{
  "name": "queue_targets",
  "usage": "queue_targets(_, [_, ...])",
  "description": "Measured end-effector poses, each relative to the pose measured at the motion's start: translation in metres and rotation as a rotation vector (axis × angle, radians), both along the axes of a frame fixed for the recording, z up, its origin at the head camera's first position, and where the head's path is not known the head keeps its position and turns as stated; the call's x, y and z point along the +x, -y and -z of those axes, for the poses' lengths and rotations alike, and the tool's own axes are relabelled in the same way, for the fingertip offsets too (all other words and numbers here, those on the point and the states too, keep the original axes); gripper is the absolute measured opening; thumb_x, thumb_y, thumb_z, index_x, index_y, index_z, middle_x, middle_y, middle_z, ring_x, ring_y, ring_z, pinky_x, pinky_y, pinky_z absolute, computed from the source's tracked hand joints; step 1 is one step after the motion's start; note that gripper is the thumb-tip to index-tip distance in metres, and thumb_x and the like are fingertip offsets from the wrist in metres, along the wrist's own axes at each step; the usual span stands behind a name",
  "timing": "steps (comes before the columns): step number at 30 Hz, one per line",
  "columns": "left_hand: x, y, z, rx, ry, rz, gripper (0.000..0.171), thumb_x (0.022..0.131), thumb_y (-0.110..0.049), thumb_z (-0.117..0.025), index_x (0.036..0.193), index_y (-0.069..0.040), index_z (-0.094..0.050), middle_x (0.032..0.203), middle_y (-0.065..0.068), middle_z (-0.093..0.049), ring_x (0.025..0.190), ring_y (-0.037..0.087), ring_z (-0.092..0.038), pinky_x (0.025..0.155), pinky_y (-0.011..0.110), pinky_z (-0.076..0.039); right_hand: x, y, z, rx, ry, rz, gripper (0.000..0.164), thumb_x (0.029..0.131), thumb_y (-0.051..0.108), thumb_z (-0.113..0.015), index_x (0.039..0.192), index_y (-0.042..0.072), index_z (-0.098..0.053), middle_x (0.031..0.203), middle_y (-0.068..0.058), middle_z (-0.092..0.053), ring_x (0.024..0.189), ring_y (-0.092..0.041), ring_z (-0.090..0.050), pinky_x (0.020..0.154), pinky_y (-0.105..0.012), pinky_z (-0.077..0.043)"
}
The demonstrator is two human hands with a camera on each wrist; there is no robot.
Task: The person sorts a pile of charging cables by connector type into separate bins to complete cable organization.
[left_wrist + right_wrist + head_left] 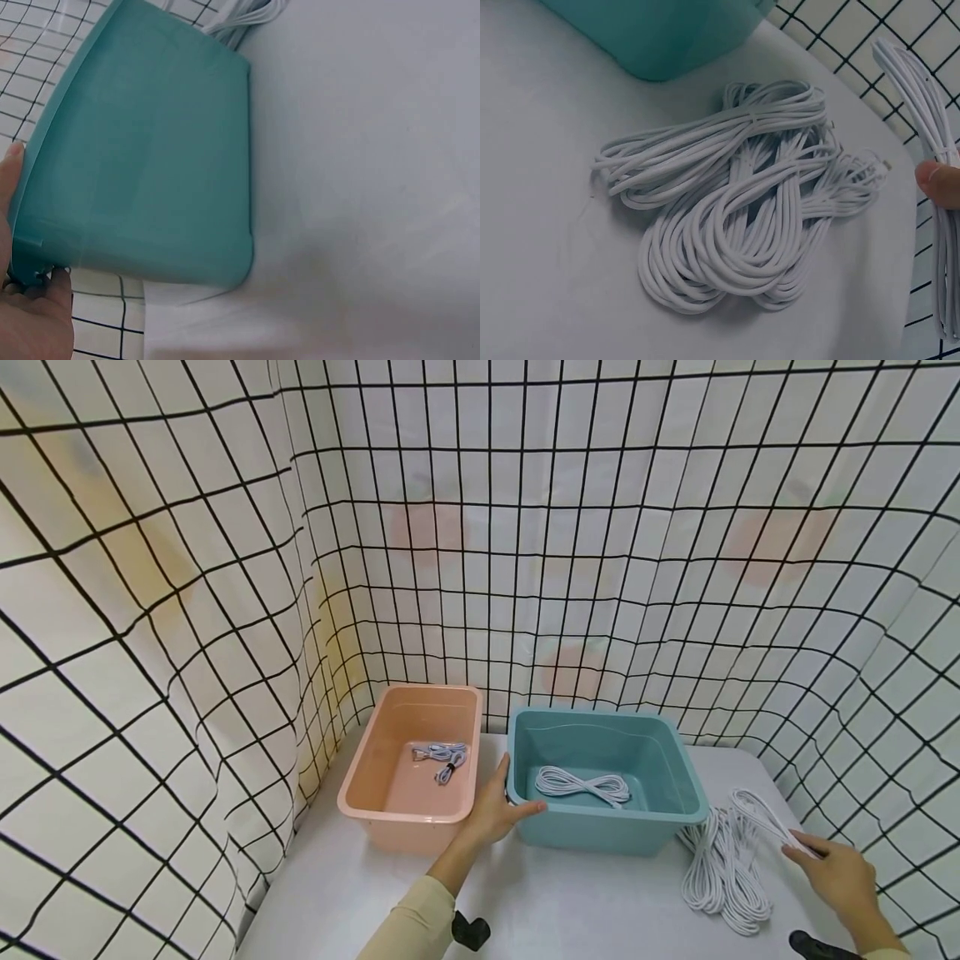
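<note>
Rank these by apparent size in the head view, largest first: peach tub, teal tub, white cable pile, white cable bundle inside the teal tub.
1. Teal tub
2. Peach tub
3. White cable pile
4. White cable bundle inside the teal tub

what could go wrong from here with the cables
The white bundle in the right hand may catch its free loop on the teal bin if carried over it. The bundles in the pile overlap, so lifting another might drag neighbours along. The left hand grips the bin's edge, so a tug could shift it.
</note>
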State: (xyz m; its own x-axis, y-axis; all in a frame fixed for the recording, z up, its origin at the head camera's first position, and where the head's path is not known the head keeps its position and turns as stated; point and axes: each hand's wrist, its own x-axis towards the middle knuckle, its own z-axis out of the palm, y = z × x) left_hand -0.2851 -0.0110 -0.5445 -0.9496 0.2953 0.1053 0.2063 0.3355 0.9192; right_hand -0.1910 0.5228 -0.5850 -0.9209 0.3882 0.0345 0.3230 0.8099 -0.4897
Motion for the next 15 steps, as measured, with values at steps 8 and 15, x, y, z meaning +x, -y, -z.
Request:
queue_targets(8, [-0.001, 0.0, 0.0, -0.003, -0.008, 0.006, 0.116, 0.085, -0.041, -0.087, 0.167, -0.008, -0.012, 0.168, 0.011, -0.025, 0.15, 0.032, -0.03, 0.117, 0.051, -0.032, -0.01, 0.005, -0.024, -0.004, -0.025, -0.058, 0.066, 0.099, 0.046, -0.069, 0.133, -0.009, -0.059, 0.133, -0.046, -0.045, 0.114, -0.067, -0.045, 0.073, -0.061, -0.048])
queue_targets(15, [0.0, 0.0, 0.002, 0.011, -0.005, 0.004, 0.115, 0.085, -0.039, -0.087, 0.167, -0.01, -0.012, 0.168, 0.01, -0.025, 0.151, 0.032, -0.03, 0.117, 0.051, -0.033, -0.02, 0.012, -0.043, 0.028, -0.095, -0.104, 0.064, 0.1, 0.045, -0.068, 0.132, -0.01, -0.061, 0.13, -0.044, -0.051, 0.115, -0.068, -0.045, 0.075, -0.067, -0.047])
